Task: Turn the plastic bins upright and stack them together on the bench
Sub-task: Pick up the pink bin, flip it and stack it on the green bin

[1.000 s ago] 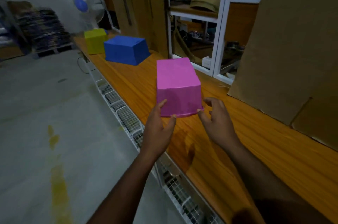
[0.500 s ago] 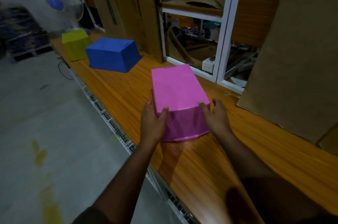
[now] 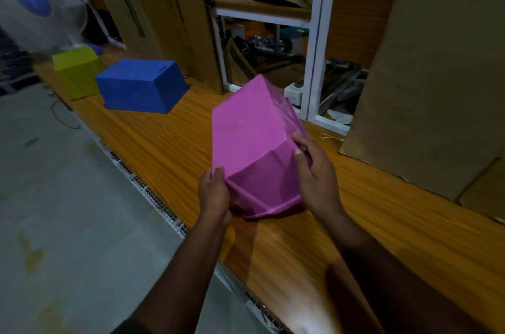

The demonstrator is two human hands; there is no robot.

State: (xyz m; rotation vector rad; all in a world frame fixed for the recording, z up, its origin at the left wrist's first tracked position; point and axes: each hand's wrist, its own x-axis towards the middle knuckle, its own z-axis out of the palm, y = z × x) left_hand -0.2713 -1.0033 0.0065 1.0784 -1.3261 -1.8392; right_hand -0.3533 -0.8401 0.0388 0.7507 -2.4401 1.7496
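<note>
A pink plastic bin [image 3: 251,142] is tilted over the wooden bench [image 3: 164,148], its flat bottom facing up toward me and its far end raised. My left hand [image 3: 214,193] grips its near left corner. My right hand [image 3: 314,172] holds its right side. The bin's near rim rests on or just above the bench. Farther left along the bench a blue bin [image 3: 139,85] lies upside down. Behind it a yellow-green bin [image 3: 76,71] also sits upside down.
A white fan [image 3: 35,3] stands at the bench's far left end. Cardboard sheets [image 3: 426,74] lean along the back, beside a white-framed window [image 3: 317,41]. A wire mesh rail [image 3: 153,194] runs along the bench's front edge, with concrete floor [image 3: 68,210] on the left.
My hands closed on the pink bin's sides and tipped it, lifting its far end off the bench. The view moved closer and to the right.
</note>
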